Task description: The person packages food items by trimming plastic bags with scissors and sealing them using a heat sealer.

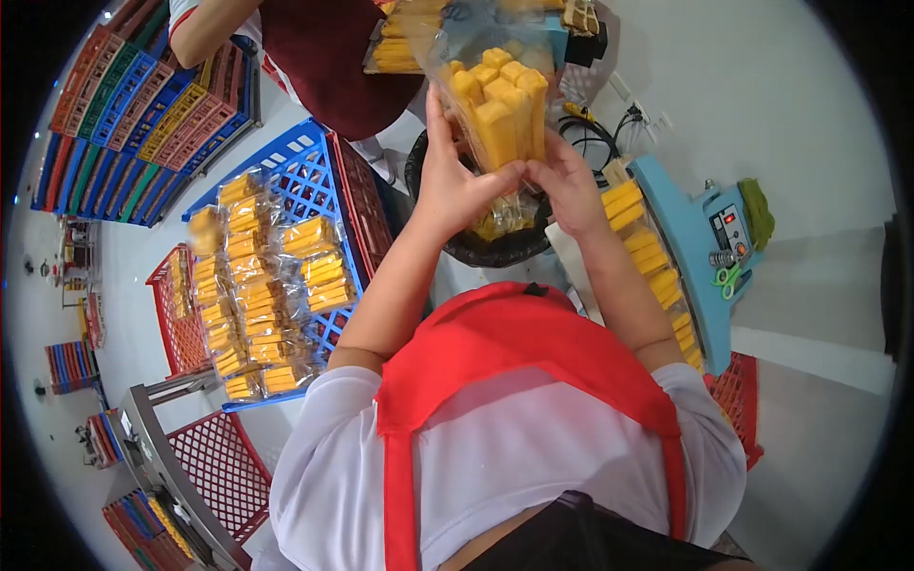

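Both my hands hold up one clear plastic bag of yellow sticks [503,109], with the sticks' ends pointing up and away from me. My left hand [457,186] wraps the bag's left side, thumb across its lower front. On the other side my right hand [568,186] grips the lower right, its thumb close to the left thumb. The bag's upper part is loose, see-through plastic above the sticks. Below the hands is a bin lined with a black bag [466,249], with crumpled plastic inside.
At left a blue crate [314,157] holds several bagged yellow sticks [257,295]. A light-blue machine [681,247] with more yellow packs [647,257] and green scissors [728,280] stands at right. Another person in a dark red apron [324,57] is ahead. Stacked crates [143,100] stand at far left.
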